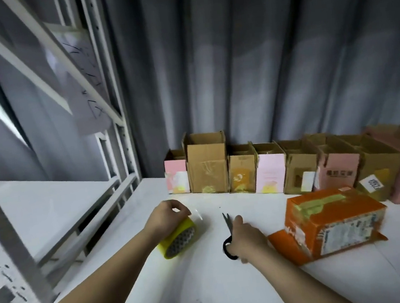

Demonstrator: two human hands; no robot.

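A white tabletop (pixel 212 289) carries everything here. Along its far edge, against the grey curtain (pixel 259 67), stands a row of open cardboard boxes (pixel 295 169) (brown and pink, packed side by side). Nearer, an orange carton (pixel 335 225) lies on its side, one flap splayed on the surface. A roll of yellow tape (pixel 179 240) sits well to its left, and black-handled scissors (pixel 227 225) lie between the two.

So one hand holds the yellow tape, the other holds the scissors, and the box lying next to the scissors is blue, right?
Not quite. The head view shows the box beside the scissors is orange, not blue. The rest is right: the left hand grips the yellow tape and the right hand holds the scissors.
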